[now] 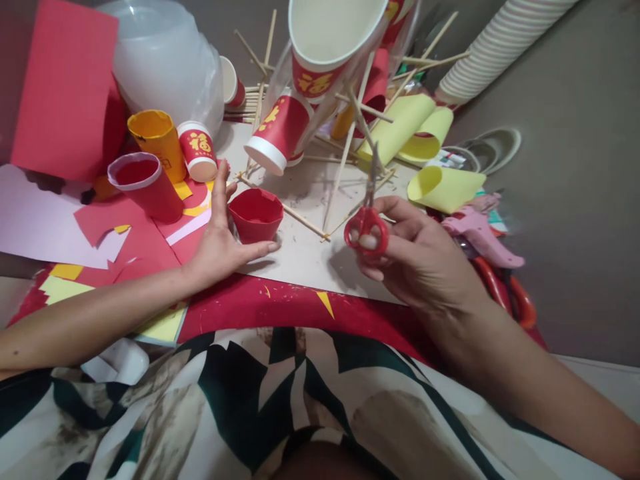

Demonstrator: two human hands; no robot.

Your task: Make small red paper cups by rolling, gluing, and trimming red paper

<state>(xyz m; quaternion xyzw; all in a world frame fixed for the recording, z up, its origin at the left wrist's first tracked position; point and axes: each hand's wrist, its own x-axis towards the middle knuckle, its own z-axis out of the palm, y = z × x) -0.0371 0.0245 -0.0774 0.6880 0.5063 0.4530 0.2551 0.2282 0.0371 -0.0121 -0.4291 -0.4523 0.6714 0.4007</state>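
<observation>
My left hand (217,237) rests on the work surface with fingers spread, thumb and index finger framing a short red paper cup (256,215) that stands upright; the hand touches or nearly touches its side. My right hand (417,257) grips small red-handled scissors (367,223), fingers through the loops, blades pointing up and away. The scissors are about a hand's width right of the red cup.
Red cups with gold characters (199,149), a yellow cup (157,141), a red tube (145,183), wooden sticks (300,217), rolled yellow paper (443,187), red card (65,90), a stack of white cups (500,47) and a pink glue gun (477,230) crowd the surface.
</observation>
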